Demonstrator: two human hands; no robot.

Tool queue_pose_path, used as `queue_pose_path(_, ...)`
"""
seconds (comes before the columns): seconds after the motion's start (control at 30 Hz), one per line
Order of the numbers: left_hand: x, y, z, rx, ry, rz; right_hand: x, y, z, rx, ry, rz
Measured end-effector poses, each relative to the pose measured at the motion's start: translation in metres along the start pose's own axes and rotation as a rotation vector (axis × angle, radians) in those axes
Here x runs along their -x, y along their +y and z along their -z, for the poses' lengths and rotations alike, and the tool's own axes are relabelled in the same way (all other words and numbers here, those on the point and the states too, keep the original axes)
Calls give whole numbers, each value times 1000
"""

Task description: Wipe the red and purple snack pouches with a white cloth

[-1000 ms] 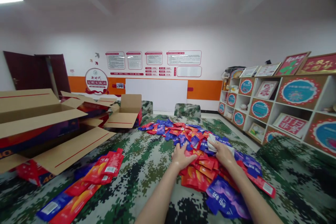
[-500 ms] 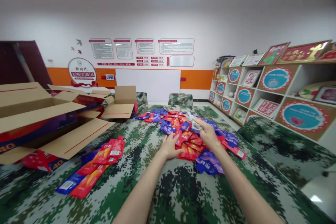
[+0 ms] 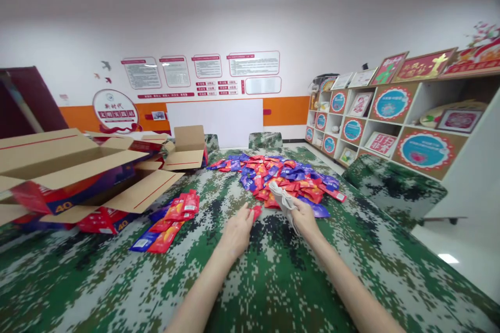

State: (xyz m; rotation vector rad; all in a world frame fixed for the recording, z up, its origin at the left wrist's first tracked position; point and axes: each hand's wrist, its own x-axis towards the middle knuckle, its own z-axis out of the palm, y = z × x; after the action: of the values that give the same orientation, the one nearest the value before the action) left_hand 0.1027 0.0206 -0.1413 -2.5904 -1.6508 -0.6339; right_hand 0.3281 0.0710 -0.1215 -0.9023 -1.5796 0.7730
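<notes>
The left hand (image 3: 238, 230) grasps a red packet (image 3: 257, 213), the right hand (image 3: 305, 218) a white cloth (image 3: 282, 198). Beyond them, a heap of red and blue packets (image 3: 269, 170) lies on the camouflage-covered counter (image 3: 269, 281); a smaller stack (image 3: 172, 220) lies left, open cardboard boxes (image 3: 97, 181) farther left.

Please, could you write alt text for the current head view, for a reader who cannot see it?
The person's right hand holds a pale cloth and the left hand a red packet, partly hidden, above a camouflage tablecloth. Ahead lies a heap of red and blue packets; open cardboard boxes stand on the left.
</notes>
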Motion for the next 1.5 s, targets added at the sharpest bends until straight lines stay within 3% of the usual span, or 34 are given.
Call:
queue_pose_path(0.1, 29, 23, -5, 22, -49, 60, 15, 0, -13, 90, -54, 26)
queue_pose_path(0.27, 54, 49, -3, 97, -56, 96, 27, -8, -37, 105, -96, -2)
queue_pose_path(0.37, 70, 50, 8, 136, -50, 36, 37, -18, -47, 208, -148, 93)
queue_pose_path(0.53, 89, 41, 14, 196, -110, -14, 69, -22, -63, 422, -417, 402)
queue_pose_path(0.63, 89, 39, 10, 199, -106, -10, 78, -9, -69, 483, -516, 435)
queue_pose_path(0.77, 86, 38, 10, 178, -120, -29, 57, 15, -69, 534, -585, 417)
queue_pose_path(0.97, 87, 33, 8, 184, -131, -23, 5, 27, -76, 497, -524, 331)
queue_pose_path(1.1, 88, 37, 10, 175, -130, -15, -12, 31, -81, 523, -496, 242)
queue_pose_path(1.23, 75, 42, 13, 128, -90, 61, -11, 29, -78, 441, -420, 160)
queue_pose_path(1.37, 49, 45, 12, 58, -67, 178, 3, 16, -65, 161, -165, 55)
queue_pose_path(1.5, 30, 48, 14, 11, -120, 225, 23, 14, -47, -130, -51, -77)
